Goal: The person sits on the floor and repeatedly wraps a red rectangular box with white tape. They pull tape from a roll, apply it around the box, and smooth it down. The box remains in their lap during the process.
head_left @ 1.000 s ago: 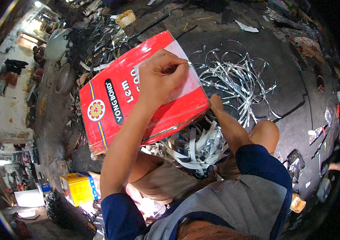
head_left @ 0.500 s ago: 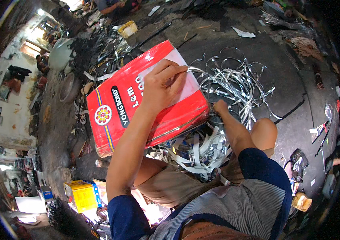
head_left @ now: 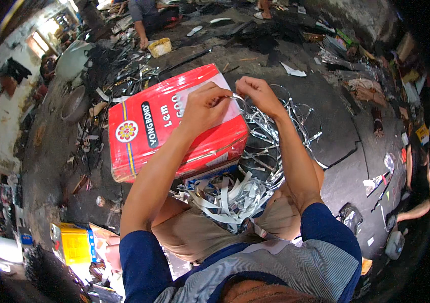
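Observation:
A large red box (head_left: 174,146) with a pale patch on top sits across the floor before my knees. My left hand (head_left: 206,107) rests over the pale patch, thumb and fingers pinched on a thin silver strip (head_left: 239,97) at the box's right edge. Close beside it, my right hand (head_left: 260,96) has its fingers curled together; what they hold, if anything, is hidden. A tangle of shiny silver strips (head_left: 263,144) lies beyond and below the right forearm. Between my legs is a heap of wider white and silver strips (head_left: 232,199).
A yellow box (head_left: 75,245) stands at lower left. Farther off are a yellow tub (head_left: 160,47) with another person's hand near it, dark scraps, and a white scrap (head_left: 293,69). A black bag (head_left: 350,217) lies to the right, near another person's limbs at the rim.
My right hand has risen from beside the box's lower right corner to next to my left hand. The left hand keeps its pinch on the strip. Another person's arm has come into view.

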A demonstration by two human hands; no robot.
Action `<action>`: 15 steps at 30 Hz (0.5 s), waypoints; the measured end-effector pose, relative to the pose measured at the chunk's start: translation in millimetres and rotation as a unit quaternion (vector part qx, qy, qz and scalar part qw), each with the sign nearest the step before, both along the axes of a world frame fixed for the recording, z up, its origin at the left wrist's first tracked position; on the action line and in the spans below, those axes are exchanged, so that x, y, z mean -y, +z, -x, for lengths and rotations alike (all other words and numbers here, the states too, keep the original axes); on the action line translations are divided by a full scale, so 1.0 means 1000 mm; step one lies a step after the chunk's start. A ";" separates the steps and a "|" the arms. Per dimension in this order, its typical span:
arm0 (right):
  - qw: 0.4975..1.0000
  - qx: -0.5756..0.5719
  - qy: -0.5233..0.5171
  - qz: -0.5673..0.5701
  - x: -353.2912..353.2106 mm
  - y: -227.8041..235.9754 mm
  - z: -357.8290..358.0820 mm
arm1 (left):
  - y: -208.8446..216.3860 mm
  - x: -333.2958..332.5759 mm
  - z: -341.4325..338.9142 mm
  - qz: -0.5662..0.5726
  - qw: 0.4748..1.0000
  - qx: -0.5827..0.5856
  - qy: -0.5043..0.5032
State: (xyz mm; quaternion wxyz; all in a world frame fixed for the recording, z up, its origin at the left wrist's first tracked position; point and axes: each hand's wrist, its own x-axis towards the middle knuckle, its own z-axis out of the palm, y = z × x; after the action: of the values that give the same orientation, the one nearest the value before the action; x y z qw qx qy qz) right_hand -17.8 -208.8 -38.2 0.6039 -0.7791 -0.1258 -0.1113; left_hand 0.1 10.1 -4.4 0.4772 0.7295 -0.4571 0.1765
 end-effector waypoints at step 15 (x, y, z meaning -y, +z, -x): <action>0.989 -0.127 0.052 -0.048 -0.019 0.022 0.027 | -0.009 -0.011 0.006 -0.023 0.988 0.150 0.006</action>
State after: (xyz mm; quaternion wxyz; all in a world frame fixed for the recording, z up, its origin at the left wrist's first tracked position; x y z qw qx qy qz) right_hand -44.4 -190.0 -16.0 0.6567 -0.7495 -0.0827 0.0140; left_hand -6.2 21.1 -13.3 0.3852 0.7081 -0.5231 0.2766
